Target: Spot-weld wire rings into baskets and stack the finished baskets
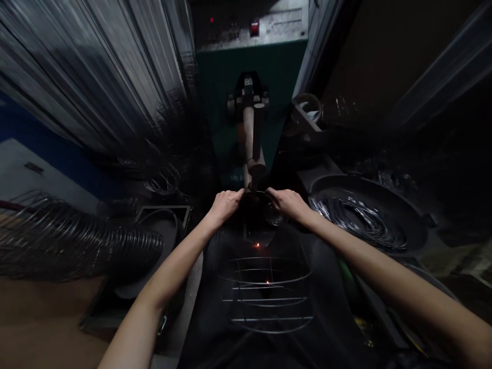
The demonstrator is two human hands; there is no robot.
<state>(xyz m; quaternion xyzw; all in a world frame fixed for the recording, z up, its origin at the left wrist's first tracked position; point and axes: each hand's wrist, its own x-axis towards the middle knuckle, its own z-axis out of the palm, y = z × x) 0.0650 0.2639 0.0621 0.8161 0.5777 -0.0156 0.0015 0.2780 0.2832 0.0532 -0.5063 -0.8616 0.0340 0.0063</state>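
My left hand (227,202) and my right hand (287,202) are both closed, one on each side of the electrode tips of a spot welder (254,148). Fingers of both pinch a thin wire that runs between them at the tips. Below and toward my lap hangs a wire frame (265,300) made of curved and straight rods; the wire in my fingers appears to belong to it. Two small orange sparks glow near the frame. Shadow hides the exact contact between wire and electrodes.
To the right, a round dark pan (415,225) holds a bundle of wire rings (357,218). On the left, many wire hoops (126,243) hang in a row beside a box. The welder's green cabinet (215,92) with a red switch (254,28) stands ahead.
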